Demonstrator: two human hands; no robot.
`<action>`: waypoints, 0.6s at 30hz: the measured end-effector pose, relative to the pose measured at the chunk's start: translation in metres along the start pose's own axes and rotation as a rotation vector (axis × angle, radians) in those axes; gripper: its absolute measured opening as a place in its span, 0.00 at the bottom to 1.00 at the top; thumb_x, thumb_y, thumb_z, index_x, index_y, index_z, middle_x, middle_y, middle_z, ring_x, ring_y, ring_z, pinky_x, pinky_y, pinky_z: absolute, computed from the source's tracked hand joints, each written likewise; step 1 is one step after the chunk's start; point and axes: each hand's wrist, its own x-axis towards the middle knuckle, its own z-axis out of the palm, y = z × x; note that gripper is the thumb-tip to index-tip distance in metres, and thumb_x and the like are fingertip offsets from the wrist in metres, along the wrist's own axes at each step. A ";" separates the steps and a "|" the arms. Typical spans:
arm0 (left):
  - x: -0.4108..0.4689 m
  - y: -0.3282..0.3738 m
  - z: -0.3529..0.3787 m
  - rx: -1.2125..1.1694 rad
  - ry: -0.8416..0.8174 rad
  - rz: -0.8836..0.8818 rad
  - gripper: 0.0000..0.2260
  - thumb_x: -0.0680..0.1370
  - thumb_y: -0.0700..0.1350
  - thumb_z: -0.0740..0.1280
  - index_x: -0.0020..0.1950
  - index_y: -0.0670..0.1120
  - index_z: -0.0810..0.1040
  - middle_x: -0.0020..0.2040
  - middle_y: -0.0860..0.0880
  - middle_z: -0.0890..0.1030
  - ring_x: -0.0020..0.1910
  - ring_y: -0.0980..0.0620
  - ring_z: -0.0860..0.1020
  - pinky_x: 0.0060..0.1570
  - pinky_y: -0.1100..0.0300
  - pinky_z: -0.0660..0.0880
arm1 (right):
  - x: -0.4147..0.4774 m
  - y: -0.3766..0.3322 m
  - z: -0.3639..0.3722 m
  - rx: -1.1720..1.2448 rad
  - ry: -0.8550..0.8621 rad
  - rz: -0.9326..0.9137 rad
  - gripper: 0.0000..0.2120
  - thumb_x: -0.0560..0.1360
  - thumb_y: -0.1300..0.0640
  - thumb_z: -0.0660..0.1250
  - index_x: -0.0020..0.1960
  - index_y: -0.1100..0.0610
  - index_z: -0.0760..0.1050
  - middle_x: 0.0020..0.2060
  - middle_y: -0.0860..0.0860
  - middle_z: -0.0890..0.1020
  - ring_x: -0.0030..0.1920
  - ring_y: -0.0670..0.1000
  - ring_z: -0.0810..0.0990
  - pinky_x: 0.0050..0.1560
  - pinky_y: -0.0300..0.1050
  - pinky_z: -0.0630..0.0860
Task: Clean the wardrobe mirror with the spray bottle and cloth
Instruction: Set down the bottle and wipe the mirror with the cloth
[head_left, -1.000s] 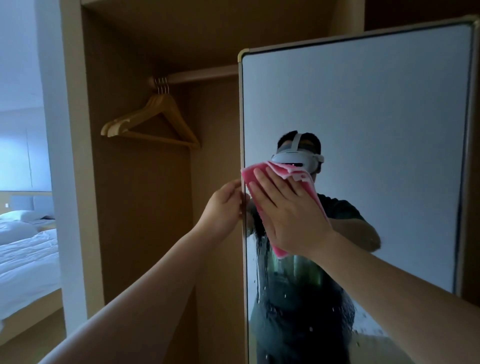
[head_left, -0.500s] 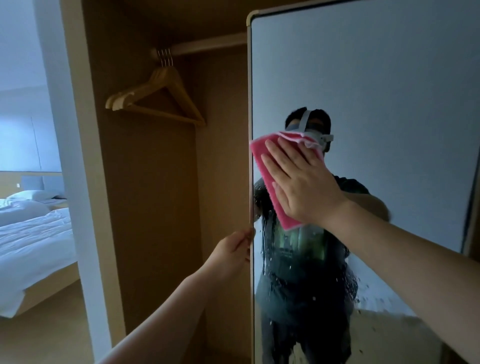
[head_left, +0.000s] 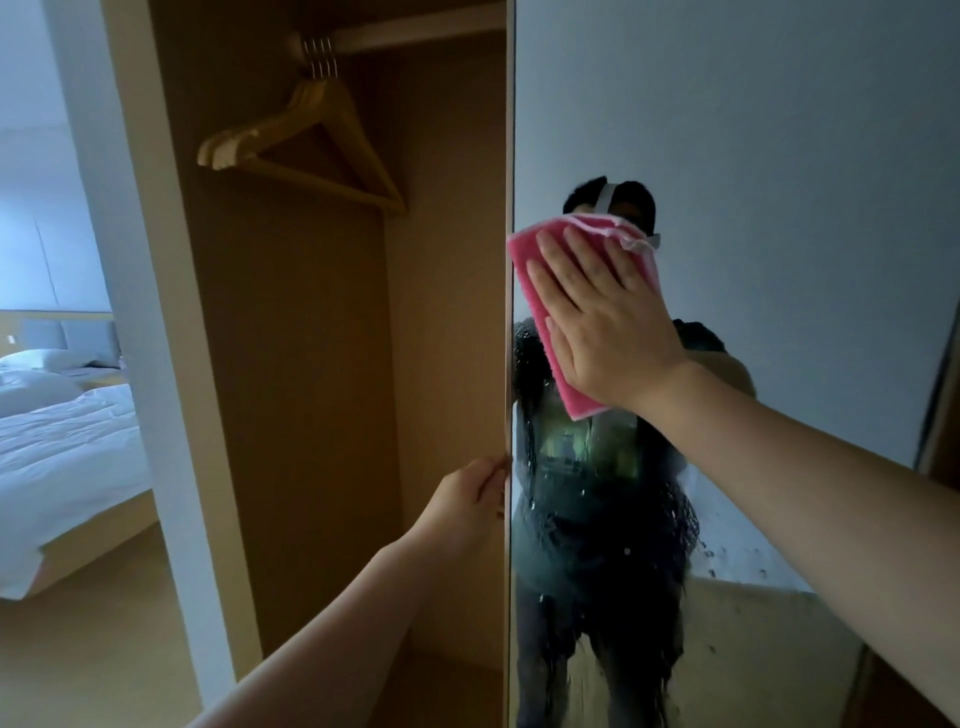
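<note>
The wardrobe mirror (head_left: 779, 182) fills the right half of the view, mounted on an open door. Spray droplets and streaks cover its lower middle part. A folded pink cloth (head_left: 535, 291) lies flat against the glass near the mirror's left edge. My right hand (head_left: 602, 322) presses the cloth onto the glass with straight, spread fingers. My left hand (head_left: 462, 506) grips the door's left edge (head_left: 506, 364) lower down, fingers curled round it. No spray bottle is in view.
The open wardrobe compartment (head_left: 322, 364) stands left of the door, with wooden hangers (head_left: 306, 135) on a rail (head_left: 415, 34). Further left, a bed with white bedding (head_left: 57, 457) shows through a doorway. A person's reflection is in the mirror.
My left hand slid down the door edge from cloth height to well below it. The cloth and my right hand stayed near the mirror's left edge. The view has dropped lower.
</note>
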 end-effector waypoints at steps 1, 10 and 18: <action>0.000 0.000 0.000 0.002 0.000 0.004 0.16 0.81 0.49 0.58 0.44 0.71 0.76 0.41 0.63 0.81 0.40 0.60 0.81 0.44 0.58 0.81 | 0.000 -0.001 0.002 -0.001 0.004 0.008 0.27 0.82 0.49 0.43 0.78 0.60 0.52 0.78 0.59 0.55 0.78 0.60 0.49 0.77 0.59 0.47; 0.000 -0.001 -0.006 -0.058 -0.079 0.058 0.15 0.82 0.45 0.58 0.45 0.64 0.77 0.43 0.60 0.84 0.43 0.59 0.83 0.42 0.66 0.78 | 0.002 -0.032 0.010 0.044 0.020 0.192 0.28 0.82 0.49 0.45 0.78 0.61 0.51 0.77 0.60 0.55 0.78 0.60 0.51 0.77 0.59 0.47; 0.000 -0.004 -0.008 -0.052 -0.129 0.073 0.16 0.82 0.42 0.58 0.47 0.63 0.77 0.43 0.58 0.84 0.44 0.57 0.83 0.46 0.63 0.80 | -0.005 -0.054 0.014 0.086 0.005 0.284 0.27 0.83 0.49 0.46 0.78 0.61 0.51 0.77 0.59 0.56 0.77 0.61 0.53 0.76 0.61 0.52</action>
